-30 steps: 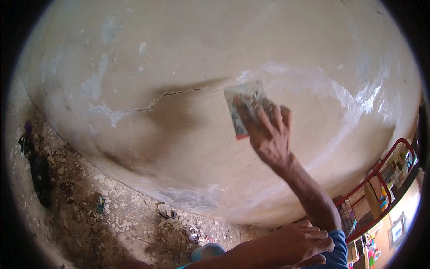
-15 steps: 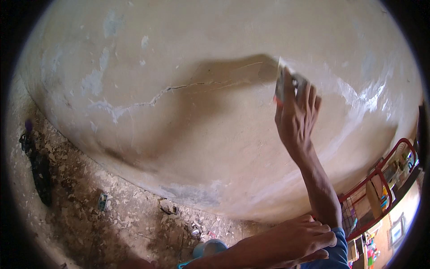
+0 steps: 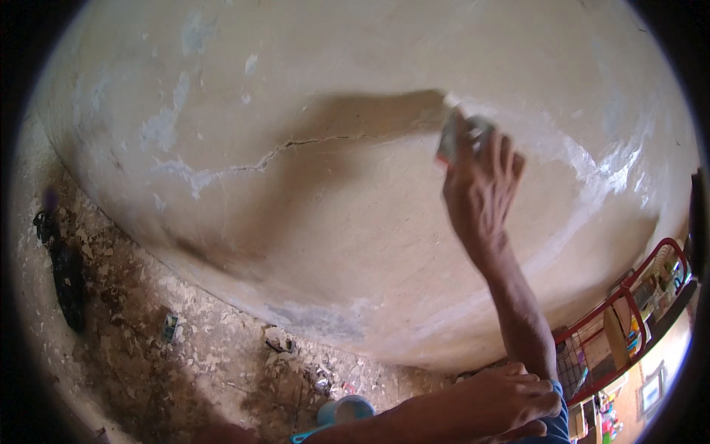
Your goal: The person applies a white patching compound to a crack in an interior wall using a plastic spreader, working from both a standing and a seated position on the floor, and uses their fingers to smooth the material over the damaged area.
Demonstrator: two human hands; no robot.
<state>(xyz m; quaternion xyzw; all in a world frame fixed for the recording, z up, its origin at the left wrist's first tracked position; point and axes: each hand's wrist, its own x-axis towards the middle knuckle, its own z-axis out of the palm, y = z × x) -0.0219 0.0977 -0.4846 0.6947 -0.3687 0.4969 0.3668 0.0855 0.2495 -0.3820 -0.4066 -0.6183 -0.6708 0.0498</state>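
Note:
My right hand (image 3: 481, 177) grips a flat grey tool (image 3: 464, 140) with a red edge against the beige wall (image 3: 347, 237), at the right end of a long crack (image 3: 288, 146). White patches (image 3: 606, 170) mark the plaster to both sides. My left hand (image 3: 518, 403) is low in the view, lying across my right arm by the blue sleeve (image 3: 558, 429), fingers curled; what is under them is hidden.
Flaking debris covers the floor (image 3: 214, 370) along the wall's foot, with a dark bundle (image 3: 66, 281) at left and a light blue bucket (image 3: 347, 411) at the bottom. A red metal rack (image 3: 629, 311) with assorted items stands at right, near a framed picture (image 3: 651, 388).
My right hand and the tool have moved up and right from a second ago, then slightly back left in the last half second. My left hand has barely moved.

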